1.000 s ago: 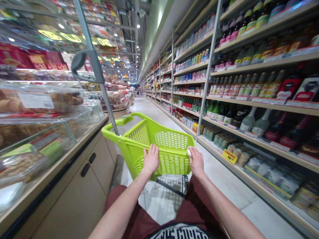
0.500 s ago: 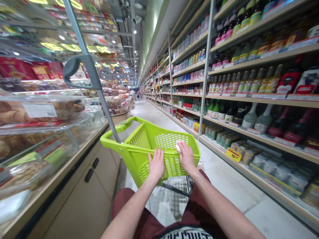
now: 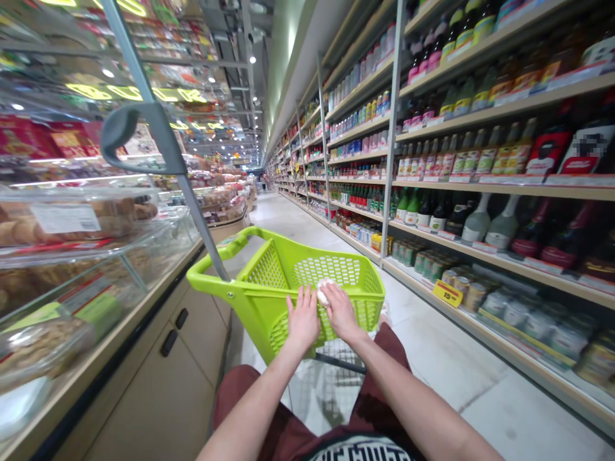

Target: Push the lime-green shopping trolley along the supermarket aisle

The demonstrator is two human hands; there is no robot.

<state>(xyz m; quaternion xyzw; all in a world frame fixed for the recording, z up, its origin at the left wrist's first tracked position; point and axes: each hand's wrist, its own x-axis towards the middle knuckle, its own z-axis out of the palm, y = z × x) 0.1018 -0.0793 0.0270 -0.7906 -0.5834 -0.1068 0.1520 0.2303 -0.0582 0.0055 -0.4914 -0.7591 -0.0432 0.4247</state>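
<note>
In front of my knees stands a lime-green shopping basket cart (image 3: 259,307) with perforated walls. My left hand (image 3: 303,320) lies flat against the near side by the rim, fingers stretched out and holding nothing. Just to its right, my right hand (image 3: 339,310) presses a crumpled white wipe (image 3: 328,290) against the same rim. Part of the wipe is covered by the fingers. From the cart's left end rises a grey pole with a looped grey handle (image 3: 144,137).
On the right, shelves (image 3: 504,186) of bottles and cans run down the aisle, with a yellow price tag (image 3: 448,294) low down. A counter (image 3: 158,384) with packaged baked goods stands close on the left. Tiled floor (image 3: 283,218) stretches ahead.
My right hand has slid left along the rim with the wipe, closer to my left hand. The left hand stays in nearly the same place on the cart.
</note>
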